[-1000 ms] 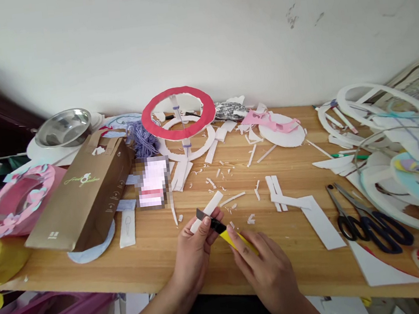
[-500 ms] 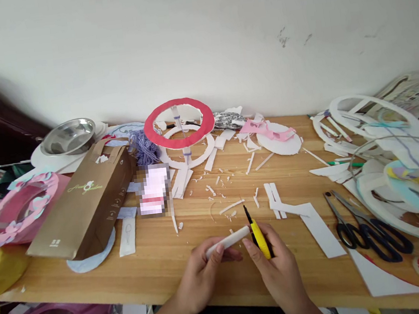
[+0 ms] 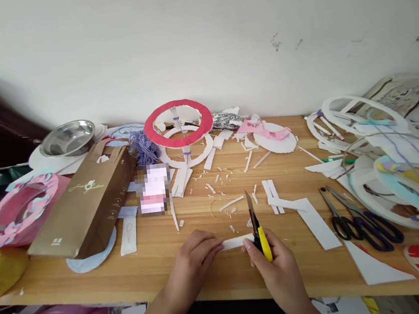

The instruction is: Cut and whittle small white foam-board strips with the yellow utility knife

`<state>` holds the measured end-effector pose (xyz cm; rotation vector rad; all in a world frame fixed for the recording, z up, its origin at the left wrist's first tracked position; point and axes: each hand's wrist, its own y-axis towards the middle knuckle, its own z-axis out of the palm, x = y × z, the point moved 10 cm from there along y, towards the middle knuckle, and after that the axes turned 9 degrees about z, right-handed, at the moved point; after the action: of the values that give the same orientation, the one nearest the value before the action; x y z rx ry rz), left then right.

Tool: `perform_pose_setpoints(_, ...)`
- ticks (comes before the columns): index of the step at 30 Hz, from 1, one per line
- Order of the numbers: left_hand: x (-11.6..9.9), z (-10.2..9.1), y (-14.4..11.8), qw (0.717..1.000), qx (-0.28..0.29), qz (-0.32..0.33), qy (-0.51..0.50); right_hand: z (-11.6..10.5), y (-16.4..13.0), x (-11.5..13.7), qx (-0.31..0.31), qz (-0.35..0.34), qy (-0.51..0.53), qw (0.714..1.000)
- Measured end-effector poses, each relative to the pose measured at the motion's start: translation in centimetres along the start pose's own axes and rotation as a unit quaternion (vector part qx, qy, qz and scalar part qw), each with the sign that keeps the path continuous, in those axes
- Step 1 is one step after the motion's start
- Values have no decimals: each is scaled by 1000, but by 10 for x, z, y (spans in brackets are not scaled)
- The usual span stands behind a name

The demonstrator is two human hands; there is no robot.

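Observation:
A narrow white strip, like foam board or card, lies nearly level between my two hands, low over the front of the wooden table. My left hand is closed over its left end, palm down, hiding that part. In my right hand is a yellow and black utility knife, its dark blade out and pointing up and away from me. The right thumb touches the strip's right end beside the knife. Small white offcuts are scattered just beyond the strip.
A brown box and steel bowl stand left. Behind is a red ring raised over a white ring. Two scissors, a white board piece and several white rings lie right. The table's front edge is near me.
The white strip has come down and levelled out. My left hand has turned palm down over it, and the knife blade now shows its broad side. The view has shifted slightly right.

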<state>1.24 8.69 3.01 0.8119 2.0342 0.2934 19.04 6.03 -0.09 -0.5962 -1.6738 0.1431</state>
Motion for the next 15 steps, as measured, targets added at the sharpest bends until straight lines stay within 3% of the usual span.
perform_pose_setpoints(5, 7, 2, -4, 1000, 20, -8, 21, 9, 4, -1, 22, 9, -1, 1000)
perform_pose_setpoints(10, 28, -1, -8, 997, 48, -47, 49, 33, 23, 1, 104, -11, -49, 993)
perform_pose_setpoints(15, 38, -9, -3, 994, 79, -18, 78, 51, 51, 16, 176, -23, -16, 984)
